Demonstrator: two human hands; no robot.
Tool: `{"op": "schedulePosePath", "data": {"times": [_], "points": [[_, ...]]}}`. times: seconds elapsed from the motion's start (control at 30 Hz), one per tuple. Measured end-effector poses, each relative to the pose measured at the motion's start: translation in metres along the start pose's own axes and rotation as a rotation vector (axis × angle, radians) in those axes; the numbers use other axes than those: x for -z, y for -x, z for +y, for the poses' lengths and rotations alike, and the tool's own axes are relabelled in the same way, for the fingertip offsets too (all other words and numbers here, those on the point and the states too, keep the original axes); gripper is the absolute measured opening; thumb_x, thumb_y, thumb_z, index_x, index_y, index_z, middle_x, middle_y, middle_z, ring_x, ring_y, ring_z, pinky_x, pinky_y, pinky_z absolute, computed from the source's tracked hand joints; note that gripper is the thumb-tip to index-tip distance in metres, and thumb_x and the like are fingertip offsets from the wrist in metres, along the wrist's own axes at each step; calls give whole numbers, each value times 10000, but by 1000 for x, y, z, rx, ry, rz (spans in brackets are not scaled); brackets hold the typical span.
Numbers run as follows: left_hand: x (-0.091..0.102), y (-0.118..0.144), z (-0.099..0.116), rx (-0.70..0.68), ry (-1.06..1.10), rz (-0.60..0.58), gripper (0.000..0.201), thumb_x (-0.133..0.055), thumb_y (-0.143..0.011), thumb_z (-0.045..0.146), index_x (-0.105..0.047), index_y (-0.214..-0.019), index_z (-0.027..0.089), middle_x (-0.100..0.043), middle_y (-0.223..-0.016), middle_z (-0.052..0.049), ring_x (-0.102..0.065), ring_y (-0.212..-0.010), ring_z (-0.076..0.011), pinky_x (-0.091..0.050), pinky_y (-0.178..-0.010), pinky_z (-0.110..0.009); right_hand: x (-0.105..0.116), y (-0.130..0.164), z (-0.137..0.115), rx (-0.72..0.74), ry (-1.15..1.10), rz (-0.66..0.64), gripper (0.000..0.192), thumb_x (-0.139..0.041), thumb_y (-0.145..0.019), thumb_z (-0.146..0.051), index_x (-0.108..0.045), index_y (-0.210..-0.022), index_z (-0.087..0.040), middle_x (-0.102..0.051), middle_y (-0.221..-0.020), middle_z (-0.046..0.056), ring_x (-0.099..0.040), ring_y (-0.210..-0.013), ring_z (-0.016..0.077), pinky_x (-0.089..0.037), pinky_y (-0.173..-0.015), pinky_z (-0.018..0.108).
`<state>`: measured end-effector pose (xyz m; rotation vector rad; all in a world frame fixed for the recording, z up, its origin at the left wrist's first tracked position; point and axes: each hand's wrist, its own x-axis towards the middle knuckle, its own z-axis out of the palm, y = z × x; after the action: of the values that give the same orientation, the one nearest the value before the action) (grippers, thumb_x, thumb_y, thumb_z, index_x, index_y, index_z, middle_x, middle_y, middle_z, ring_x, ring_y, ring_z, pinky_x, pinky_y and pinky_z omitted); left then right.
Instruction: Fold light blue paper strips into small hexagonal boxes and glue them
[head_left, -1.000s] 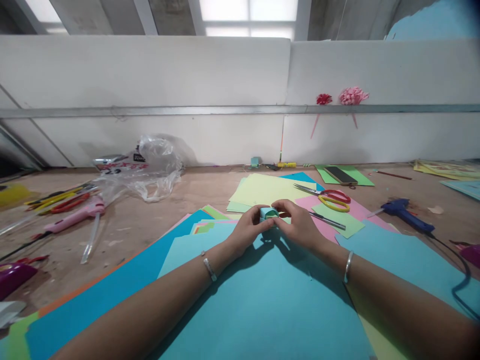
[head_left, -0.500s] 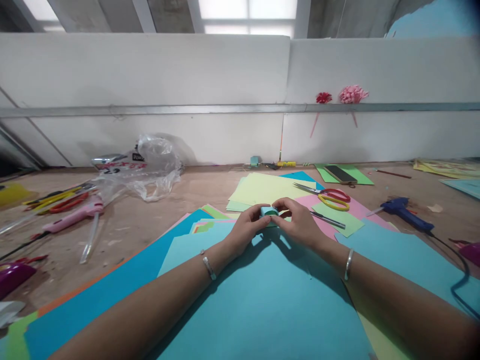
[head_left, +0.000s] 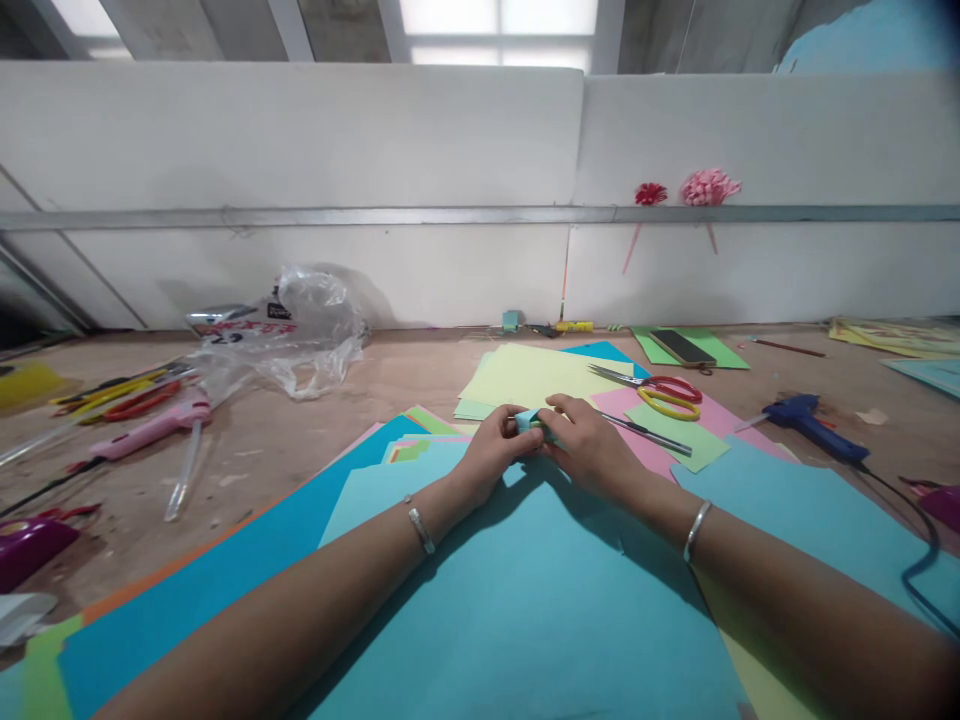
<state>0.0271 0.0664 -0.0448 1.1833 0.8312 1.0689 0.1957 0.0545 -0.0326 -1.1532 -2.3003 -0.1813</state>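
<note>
Between the fingertips of both hands is a small folded piece of light blue paper (head_left: 528, 420), with a green part showing. My left hand (head_left: 491, 447) pinches it from the left, thumb towards me. My right hand (head_left: 586, 437) closes on its right side, and the fingers cover much of it. Under both hands lies a large light blue paper sheet (head_left: 540, 600). Just right of my right hand a slim metal-tipped tool (head_left: 652, 436) rests on the papers. Scissors (head_left: 667, 392) with red and yellow handles lie beyond it.
A blue glue gun (head_left: 810, 425) with a cord lies on the right, a pink glue gun (head_left: 154, 432) on the left. At the back are a clear plastic bag (head_left: 300, 335) and a phone (head_left: 681, 348) on green paper. Yellow paper sheets (head_left: 540, 375) lie beyond my hands.
The small folded paper has turned and shifted slightly left between my fingers. My right fingers have moved further over it. The view has shifted a little.
</note>
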Motion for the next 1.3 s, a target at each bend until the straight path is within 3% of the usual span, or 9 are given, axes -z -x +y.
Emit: {"op": "schedulePosePath", "data": {"times": [0.17,0.33,0.47,0.6,0.77,0.87,1.0,1.13,1.3], "points": [[2,0,0,-76,-93,-48,411,-819,-612,246,-596,-954,192,-640,-834,-7,-576,-808,-157,-452,-728,-288,-2,1,0,19,-24,-52,166,-557,-892,-179,-649,-1018,-123,-619,-1205,200,-596,-1099,306,-522,-918,477],[3,1,1,-94,-81,-75,453,-828,-586,216,-604,-980,193,-646,-891,-27,-576,-878,-182,-451,-789,-310,-2,2,3,17,-53,-93,183,-554,-885,-165,-632,-1046,-125,-608,-1220,200,-584,-1116,302,-520,-916,495],[4,1,1,-56,-53,-101,552,-833,-568,203,-604,-1070,203,-629,-883,-23,-567,-873,-184,-447,-767,-303,-2,0,4,20,-78,-119,140,-596,-861,-154,-625,-997,-139,-643,-1115,157,-621,-1028,267,-546,-854,440],[3,2,2,-12,41,-91,639,-823,-590,214,-593,-1186,237,-620,-897,-5,-556,-827,-155,-434,-743,-282,-3,-1,6,25,-96,-78,193,-599,-866,-159,-597,-1058,-148,-637,-1167,153,-616,-1080,257,-547,-892,432],[0,2,4,-107,-29,-128,494,-802,-619,204,-654,-1090,229,-631,-943,-24,-561,-902,-179,-445,-765,-287,-6,0,7,68,-92,-31,191,-574,-871,-140,-603,-1058,-118,-592,-1293,222,-570,-1212,308,-508,-986,490],[-2,2,3,-56,46,-113,412,-764,-656,228,-649,-1051,208,-616,-891,-23,-575,-856,-175,-454,-737,-283,-4,0,6,92,-84,6,231,-528,-908,-173,-605,-1113,-99,-540,-1357,265,-524,-1273,347,-472,-1016,548],[-2,1,3,-15,171,-32,449,-727,-609,141,-629,-1044,192,-626,-914,-27,-590,-855,-168,-453,-747,-277,2,0,2,89,-131,74,354,-563,-900,-218,-554,-1241,-120,-533,-1380,232,-499,-1300,331,-446,-1051,537],[0,1,1,-10,129,2,546,-691,-556,79,-597,-1077,213,-623,-920,-9,-572,-830,-157,-441,-717,-276,2,1,1,-99,-334,110,369,-592,-851,-204,-557,-1214,-143,-644,-1213,176,-616,-1116,291,-527,-942,489],[1,2,-1,-127,-123,-29,528,-769,-629,219,-584,-1122,244,-634,-979,-22,-553,-892,-183,-431,-741,-303,1,1,1,-204,-404,103,243,-572,-821,-140,-622,-1058,-160,-702,-1034,108,-675,-842,200,-574,-765,361]]}}
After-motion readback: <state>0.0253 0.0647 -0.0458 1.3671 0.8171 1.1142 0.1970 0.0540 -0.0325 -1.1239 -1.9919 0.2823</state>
